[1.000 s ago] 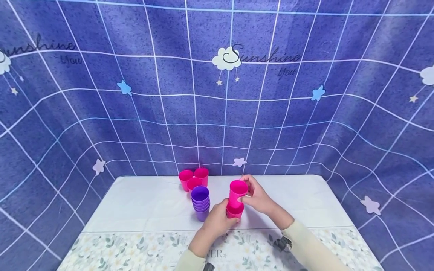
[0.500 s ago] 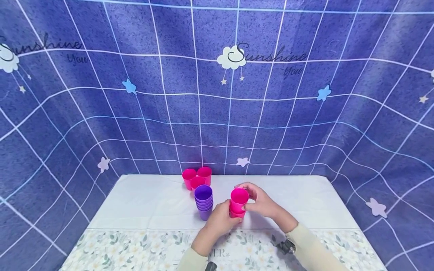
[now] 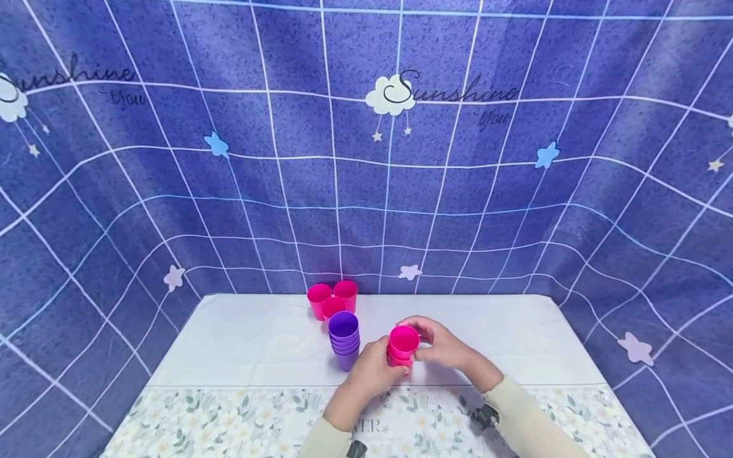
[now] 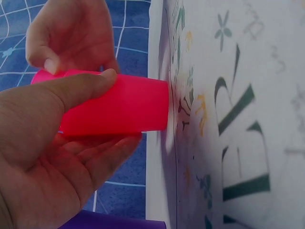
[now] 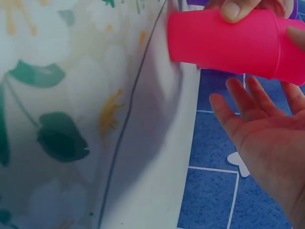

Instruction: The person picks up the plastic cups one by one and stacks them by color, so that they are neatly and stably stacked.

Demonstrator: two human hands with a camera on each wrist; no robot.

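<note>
Two pink cups stand nested on the table, the upper cup [image 3: 404, 340] seated partway into the lower cup [image 4: 124, 102]. My left hand [image 3: 373, 369] grips the lower cup from the left, thumb in front and fingers behind it. From the right, my right hand [image 3: 443, 343] holds the upper cup near its rim between thumb and forefinger. Its other fingers stand loosely beside the cups in the right wrist view. Close to my left hand's left side rises a stack of purple cups [image 3: 345, 346].
Behind the purple stack, three pink cups [image 3: 334, 307] stand grouped at the table's back edge. A white cloth with a floral front band covers the table [image 3: 246, 346]. A blue gridded curtain [image 3: 366, 242] hangs behind it and at both sides.
My right hand has lowered the upper pink cup into the lower one, so less of it sticks out. My left hand has kept its hold. The head view has shifted slightly.
</note>
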